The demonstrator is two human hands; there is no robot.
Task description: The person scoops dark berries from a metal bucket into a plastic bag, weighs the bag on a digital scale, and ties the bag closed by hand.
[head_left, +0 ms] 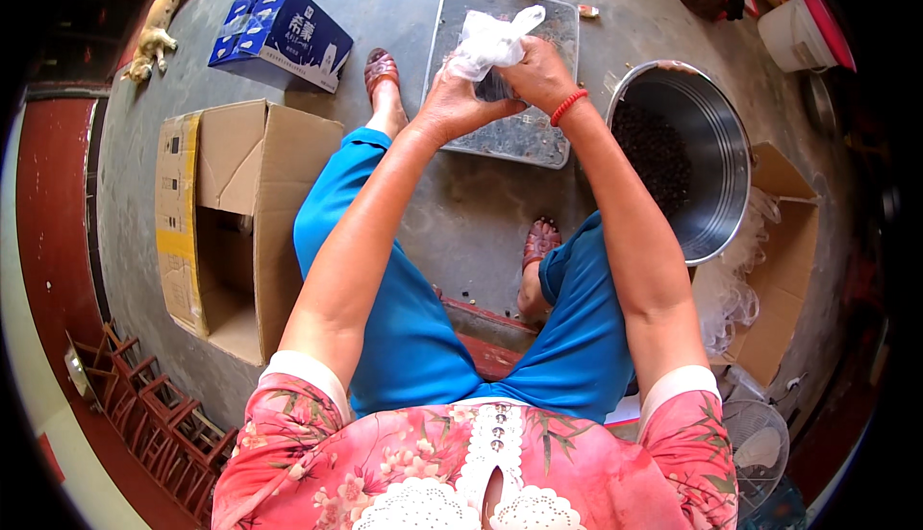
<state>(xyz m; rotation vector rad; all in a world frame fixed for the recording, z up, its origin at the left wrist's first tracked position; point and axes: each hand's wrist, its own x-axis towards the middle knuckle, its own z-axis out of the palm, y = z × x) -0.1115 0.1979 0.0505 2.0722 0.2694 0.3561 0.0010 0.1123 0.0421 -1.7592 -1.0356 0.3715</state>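
Both hands are together over a low grey tray-like board with a light rim, handling a thin white plastic bag. My left hand wraps round the bag's near left side, its thumb stretched toward the right. Fingers of my right hand close on the bag's right side, near the gathered plastic. Something dark shows through the lower part of the bag, partly hidden by the hands. Right of the board stands a metal bucket with many small dark pieces in it.
An open cardboard box and a blue carton stand at left; a cat lies beyond. Clear plastic bags fill a box near the bucket. A fan, white bucket and wooden stools are farther out.
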